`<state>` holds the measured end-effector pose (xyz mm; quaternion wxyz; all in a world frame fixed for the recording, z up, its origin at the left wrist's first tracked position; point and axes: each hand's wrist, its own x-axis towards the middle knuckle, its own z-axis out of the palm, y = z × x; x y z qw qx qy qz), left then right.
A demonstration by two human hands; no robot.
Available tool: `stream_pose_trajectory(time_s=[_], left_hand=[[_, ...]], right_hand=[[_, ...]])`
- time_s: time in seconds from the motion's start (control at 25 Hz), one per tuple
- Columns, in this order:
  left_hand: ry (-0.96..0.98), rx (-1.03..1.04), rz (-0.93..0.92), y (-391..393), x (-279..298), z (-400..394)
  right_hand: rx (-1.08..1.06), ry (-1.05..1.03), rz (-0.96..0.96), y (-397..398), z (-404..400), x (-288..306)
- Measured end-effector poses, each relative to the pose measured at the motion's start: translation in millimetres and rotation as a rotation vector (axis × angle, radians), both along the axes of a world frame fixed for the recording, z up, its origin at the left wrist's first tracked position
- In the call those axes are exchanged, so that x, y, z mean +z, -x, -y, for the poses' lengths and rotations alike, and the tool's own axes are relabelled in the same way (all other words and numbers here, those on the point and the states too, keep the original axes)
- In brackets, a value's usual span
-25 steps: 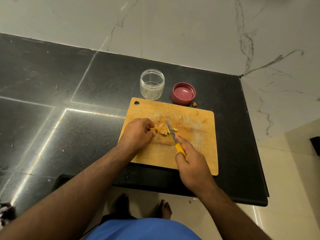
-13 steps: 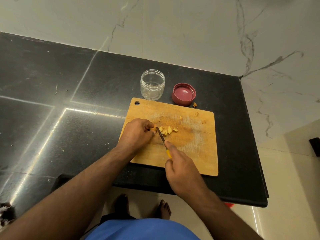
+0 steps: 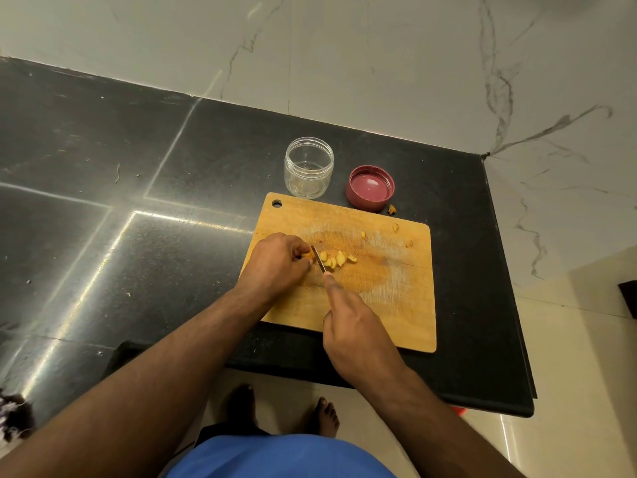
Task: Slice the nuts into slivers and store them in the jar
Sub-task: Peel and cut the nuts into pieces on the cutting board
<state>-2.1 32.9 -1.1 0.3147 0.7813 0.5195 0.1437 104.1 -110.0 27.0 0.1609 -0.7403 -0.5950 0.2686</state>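
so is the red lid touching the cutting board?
Apart. The head view shows a strip of black counter between the red lid and the cutting board edge.

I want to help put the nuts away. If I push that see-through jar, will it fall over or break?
The jar looks squat and wide, standing upright on the counter, so a gentle push would probably slide it rather than tip it. It holds almost nothing, so it is likely light. It looks like clear plastic, so probably not very fragile, though I cannot be sure.

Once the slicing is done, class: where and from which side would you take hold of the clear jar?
Probably round the side wall of the jar, from the left or above-left. It stands upright, open-mouthed and apart from other things; the pink lid sits to its right, the cutting board in front.
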Motion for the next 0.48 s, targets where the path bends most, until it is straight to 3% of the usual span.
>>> stream_pose_trajectory(time_s=[0.48], left_hand=[[-0.015,-0.057,-0.064,1,5,-4]], right_hand=[[0.038,0.033,-0.018,-9,-15,1]])
